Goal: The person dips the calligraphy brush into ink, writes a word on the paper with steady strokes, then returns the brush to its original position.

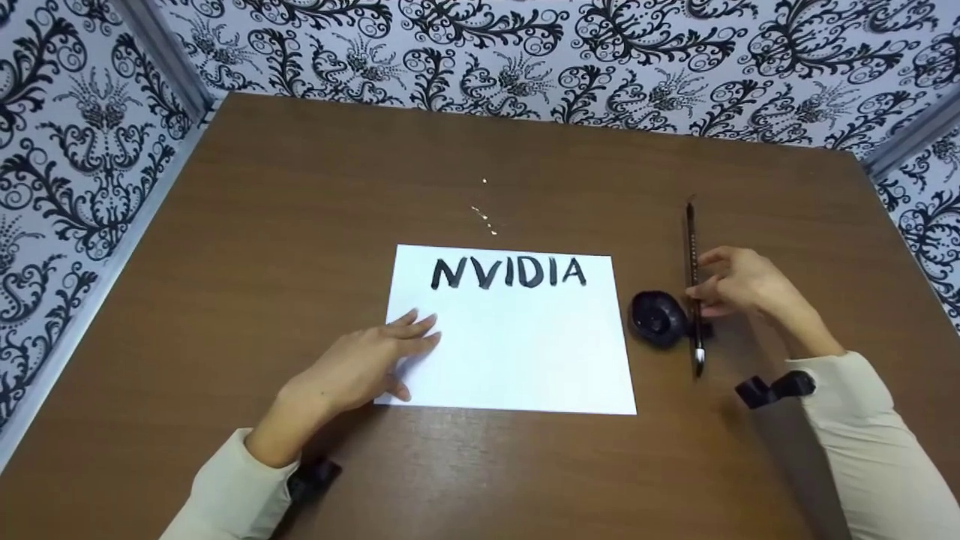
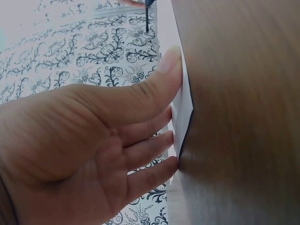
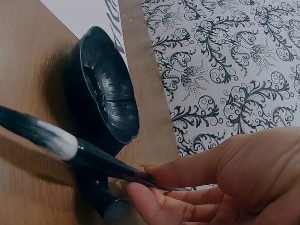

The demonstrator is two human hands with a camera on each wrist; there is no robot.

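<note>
A white sheet of paper lies on the table, with "NVIDIA" in black brush letters along its top. My left hand rests on the sheet's left side, fingers extended and spread; the left wrist view shows the thumb near the paper's edge. With thumb and fingertips, my right hand pinches the dark handle of a paintbrush. The brush's bristles are black at the tip and whitish near the handle. Beside the paper sits a small black scalloped dish with a stubby handle, which the brush crosses.
The brown wooden table carries several small pale flecks beyond the paper. Black-and-white patterned panels stand along the back and sides. A black device is strapped at the right cuff, another at the left.
</note>
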